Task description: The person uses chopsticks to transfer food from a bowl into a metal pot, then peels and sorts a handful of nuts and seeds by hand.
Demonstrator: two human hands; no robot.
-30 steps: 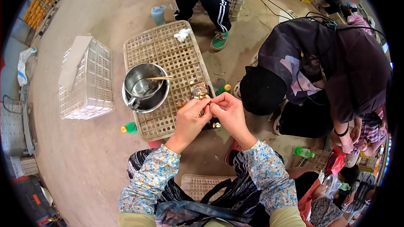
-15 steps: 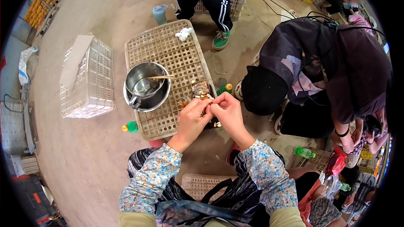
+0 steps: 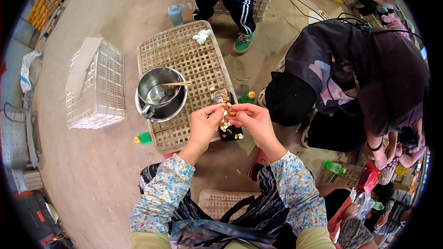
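Observation:
Over the right edge of an upturned beige plastic crate (image 3: 194,60), my hands are close together with the fingers pinched. Between the fingertips of my right hand (image 3: 254,122) is a small reddish-brown nut (image 3: 232,113). My left hand (image 3: 203,127) is closed at the fingertips beside it; what it pinches is too small to make out. Below the fingers lies a black tray (image 3: 232,133) with pale shell bits (image 3: 225,127) in it. A clear packet with brown contents (image 3: 220,95) lies just beyond my fingertips.
A steel pot (image 3: 159,90) with chopsticks (image 3: 175,84) sits in a bowl on the crate, left of my hands. Crumpled tissue (image 3: 201,36) lies at the far end. Green bottles (image 3: 248,97) stand around. A person in dark clothes (image 3: 341,74) bends over at right; another sits opposite.
My hands have moved slightly apart, showing the brown nut and more of the black tray with its shells. The person opposite has shifted a little.

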